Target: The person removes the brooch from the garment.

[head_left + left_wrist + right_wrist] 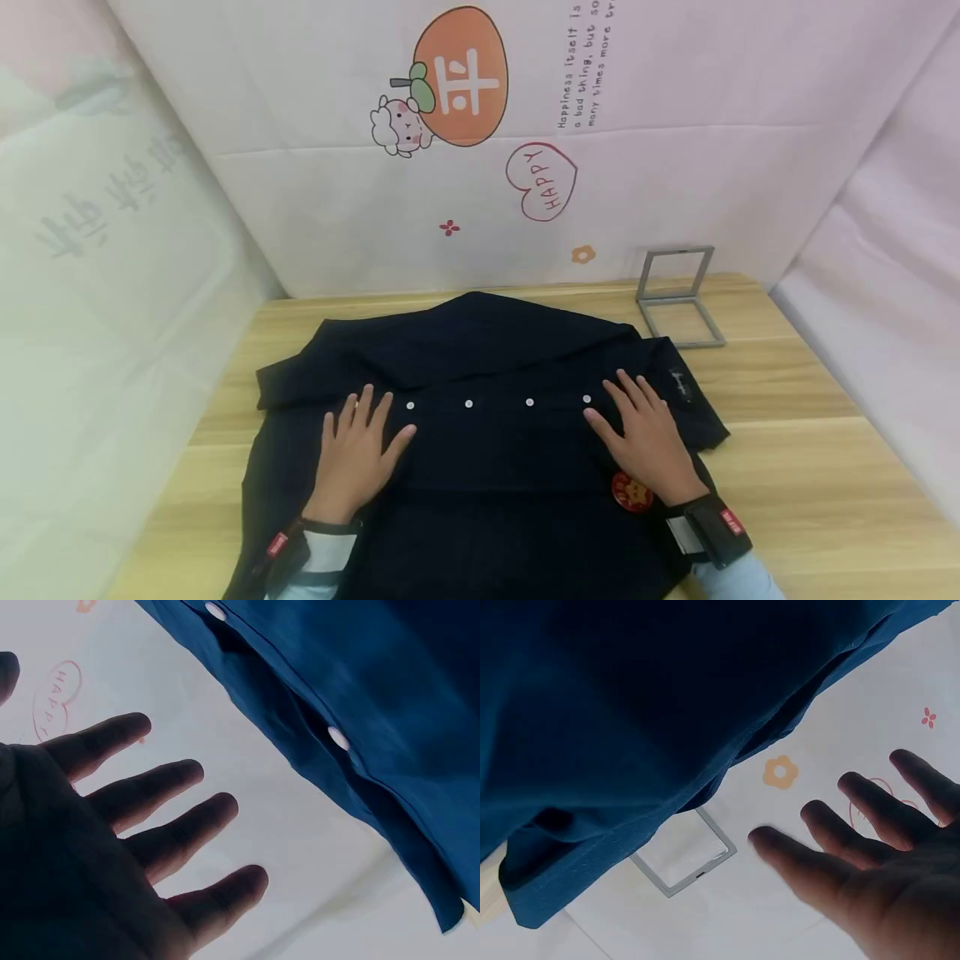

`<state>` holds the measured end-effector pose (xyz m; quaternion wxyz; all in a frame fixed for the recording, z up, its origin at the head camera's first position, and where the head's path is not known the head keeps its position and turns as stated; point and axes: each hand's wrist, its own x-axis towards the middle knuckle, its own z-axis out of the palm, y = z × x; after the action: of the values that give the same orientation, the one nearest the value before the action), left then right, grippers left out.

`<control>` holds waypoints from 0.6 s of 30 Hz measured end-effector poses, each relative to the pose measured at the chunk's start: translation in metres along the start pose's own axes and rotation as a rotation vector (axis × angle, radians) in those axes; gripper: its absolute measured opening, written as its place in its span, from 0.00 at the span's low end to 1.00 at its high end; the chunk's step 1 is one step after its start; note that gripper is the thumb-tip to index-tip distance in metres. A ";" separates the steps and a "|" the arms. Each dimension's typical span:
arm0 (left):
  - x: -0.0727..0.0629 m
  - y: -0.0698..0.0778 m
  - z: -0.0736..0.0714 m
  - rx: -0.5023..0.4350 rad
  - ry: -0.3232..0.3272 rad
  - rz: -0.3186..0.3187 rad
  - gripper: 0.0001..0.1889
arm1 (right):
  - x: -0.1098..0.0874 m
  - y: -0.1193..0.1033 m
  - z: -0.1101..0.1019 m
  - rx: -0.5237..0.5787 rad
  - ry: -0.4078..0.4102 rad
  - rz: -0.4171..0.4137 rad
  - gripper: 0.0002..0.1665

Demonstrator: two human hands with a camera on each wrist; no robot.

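A dark navy shirt (495,454) lies spread across the table, its row of small white buttons (468,403) running from side to side. My left hand (351,467) is over the left part of the shirt, fingers straight and spread. Over the right part is my right hand (648,442), also with extended fingers, its thumb near the rightmost button. Neither hand grips the cloth. In the left wrist view the shirt (360,690) appears beyond the straight fingers of the left hand (105,840); the right wrist view shows the right hand (885,877) apart from the cloth (630,712).
Beside the right wrist is a round red badge (632,492) with a star. A grey folding frame (681,297) stands at the back right of the wooden table (810,483). White printed cloth (337,208) hangs behind and along both sides.
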<state>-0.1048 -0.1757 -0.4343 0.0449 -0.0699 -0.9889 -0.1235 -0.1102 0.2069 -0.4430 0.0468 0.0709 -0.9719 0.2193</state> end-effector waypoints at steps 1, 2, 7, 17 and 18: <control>0.002 0.003 0.000 0.002 0.002 0.013 0.34 | -0.001 0.001 0.000 0.002 -0.003 -0.006 0.39; 0.004 0.007 0.000 -0.001 0.003 0.024 0.34 | -0.001 0.002 0.000 0.006 -0.008 -0.016 0.39; 0.015 0.028 0.005 -0.047 -0.036 0.096 0.33 | -0.004 0.010 0.001 0.063 -0.061 -0.054 0.37; 0.032 0.079 0.020 -0.020 -0.102 0.316 0.32 | -0.011 0.020 0.003 0.102 -0.108 -0.060 0.34; 0.033 0.084 0.021 -0.021 -0.106 0.333 0.32 | -0.011 0.020 0.003 0.102 -0.110 -0.058 0.34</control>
<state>-0.1259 -0.0856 -0.4315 0.0118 -0.2396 -0.9633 -0.1208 -0.1025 0.2245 -0.4551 -0.0038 0.1132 -0.9581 0.2630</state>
